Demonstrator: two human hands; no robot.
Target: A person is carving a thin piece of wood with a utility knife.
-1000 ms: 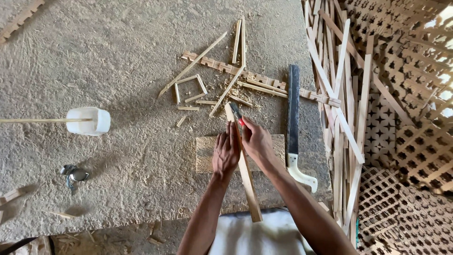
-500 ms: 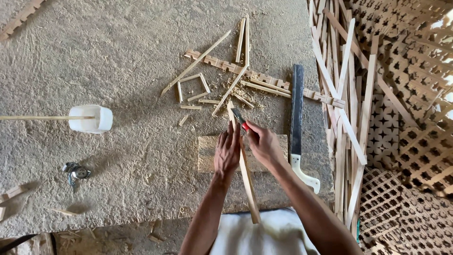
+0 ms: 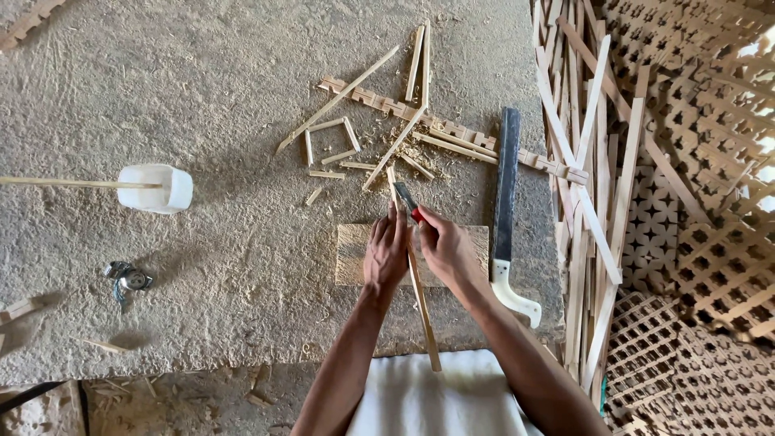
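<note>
Almost no change over the last second: both hands sit in the same spot over the flat wooden block (image 3: pixel 355 257), and the work is still at the same point on the stick. The left hand (image 3: pixel 386 252) lies flat, fingers together, pressing the long thin pale wooden strip (image 3: pixel 420 303) down onto the block. The strip runs from the person's lap across the block, its far tip poking out past the fingertips. The right hand (image 3: pixel 446 250) stays clamped round a small red-handled knife (image 3: pixel 408 202), blade angled up-left and touching the strip just beyond the left fingers. Reads as continued trimming of the strip's end. The offcut pile of short wood pieces (image 3: pixel 363 153) is unmoved. The long dark-bladed, white-handled machete (image 3: pixel 506 202) lies untouched just right of the right hand.
</note>
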